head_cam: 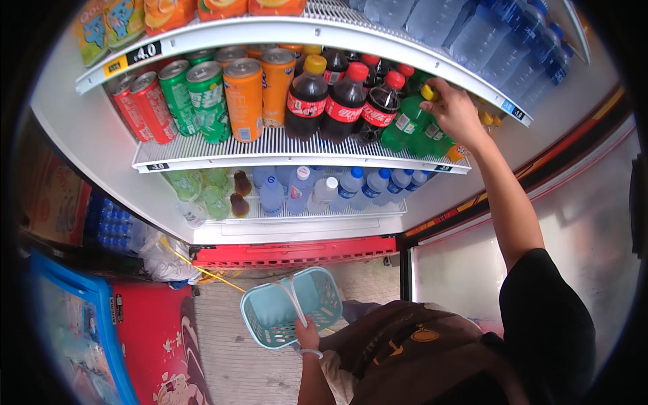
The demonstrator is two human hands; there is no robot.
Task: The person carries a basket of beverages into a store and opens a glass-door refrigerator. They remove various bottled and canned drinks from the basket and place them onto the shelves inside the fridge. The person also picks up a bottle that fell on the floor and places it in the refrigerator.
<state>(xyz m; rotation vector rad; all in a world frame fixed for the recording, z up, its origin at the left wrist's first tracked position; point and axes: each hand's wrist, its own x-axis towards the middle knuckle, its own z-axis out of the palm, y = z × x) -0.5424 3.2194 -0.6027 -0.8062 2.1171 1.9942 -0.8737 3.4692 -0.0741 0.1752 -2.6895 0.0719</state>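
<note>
My right hand (453, 111) reaches into an upright drinks refrigerator, its thumb and fingers pinching the yellow cap (428, 92) of a green plastic soda bottle (431, 135). This bottle stands at the right end of the middle shelf, partly behind my hand. Another green bottle (402, 124) is beside it on the left, followed by several Coca-Cola bottles (345, 111) with red labels. Low in front of my body, my left hand (307, 334) grips the pale handle (296, 298) of a light-blue plastic basket (263, 301). I see nothing inside the basket.
The upper shelf edge (319, 33) hangs just above my right hand. Cans (243, 98) line the middle shelf's left side; water bottles (354, 187) stand below. At right, the glass door (572, 243) is swung open. A red chest freezer (152, 334) sits at lower left.
</note>
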